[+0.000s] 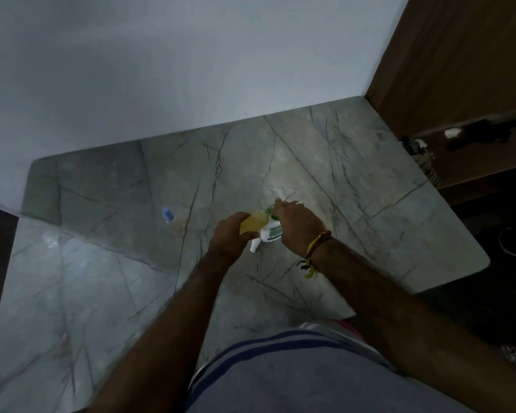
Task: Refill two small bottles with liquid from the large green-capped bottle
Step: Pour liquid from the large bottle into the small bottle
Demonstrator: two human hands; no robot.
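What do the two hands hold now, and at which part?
The left hand grips the yellow body of the large bottle. The right hand is at its green-capped top; the exact grip is blurred.

- The left hand [231,234] wraps a yellow-filled bottle [252,223] lying between both hands over the grey marble counter [107,293]; its fingers curl round the yellow part
- The right hand [295,223] grips the green cap [271,210] end; a white spout [254,245] sits below the fingers
- A small blue-capped bottle [167,214] stands well left of the fingers
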